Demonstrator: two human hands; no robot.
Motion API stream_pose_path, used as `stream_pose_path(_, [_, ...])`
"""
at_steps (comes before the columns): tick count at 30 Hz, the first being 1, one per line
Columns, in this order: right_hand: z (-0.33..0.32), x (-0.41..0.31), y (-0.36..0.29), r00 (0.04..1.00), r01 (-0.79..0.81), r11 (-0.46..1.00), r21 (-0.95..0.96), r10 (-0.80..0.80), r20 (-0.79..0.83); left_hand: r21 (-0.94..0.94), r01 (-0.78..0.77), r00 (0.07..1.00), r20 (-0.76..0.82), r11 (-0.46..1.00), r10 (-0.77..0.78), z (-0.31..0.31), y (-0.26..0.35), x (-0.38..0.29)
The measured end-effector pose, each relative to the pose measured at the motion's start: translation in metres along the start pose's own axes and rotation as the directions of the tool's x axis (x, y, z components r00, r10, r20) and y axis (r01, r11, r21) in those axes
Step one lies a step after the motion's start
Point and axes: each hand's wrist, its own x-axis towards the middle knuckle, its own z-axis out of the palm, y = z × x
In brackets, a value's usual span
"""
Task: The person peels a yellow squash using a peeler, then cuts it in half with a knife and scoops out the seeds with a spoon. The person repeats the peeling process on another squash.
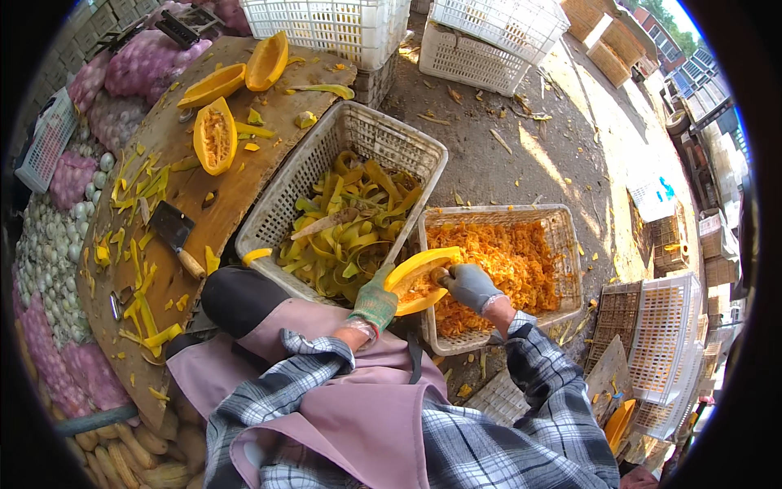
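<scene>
My left hand (374, 302), in a green knitted glove, grips the near end of a peeled yellow squash half (421, 260), hollow side facing right. My right hand (473, 286), in a grey glove, reaches into the hollow. A brownish piece shows at its fingertips; whether that is a tool or stained glove I cannot tell. Below the right hand stands a plastic crate (571, 257) heaped with orange squash pulp (519, 250). Left of it, a larger crate (391, 125) holds green-yellow peel strips (348, 226). The squash half is above the gap between both crates.
On the wooden board (201, 238) to my left lie a cleaver (174, 229), several squash halves (215, 137), peel scraps and a small metal peeler (116, 305). Bagged onions (140, 67) and whole squashes (122, 455) border it. White crates (324, 30) stand ahead, more (663, 342) at right.
</scene>
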Motion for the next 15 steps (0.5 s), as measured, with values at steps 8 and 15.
stream_pose_path(8, [0.046, 0.032, 0.061, 0.990, -0.010, 0.991, 0.136, -0.010, 0.141, 0.039, -0.092, 0.996, 0.005, 0.995, 0.092, -0.005, 0.022, -0.010])
stream_pose_path(15, [0.043, 0.021, 0.025, 0.989, 0.043, 0.952, 0.304, -0.083, 0.120, 0.061, -0.119, 0.992, -0.021, 0.991, 0.121, -0.003, 0.021, -0.007])
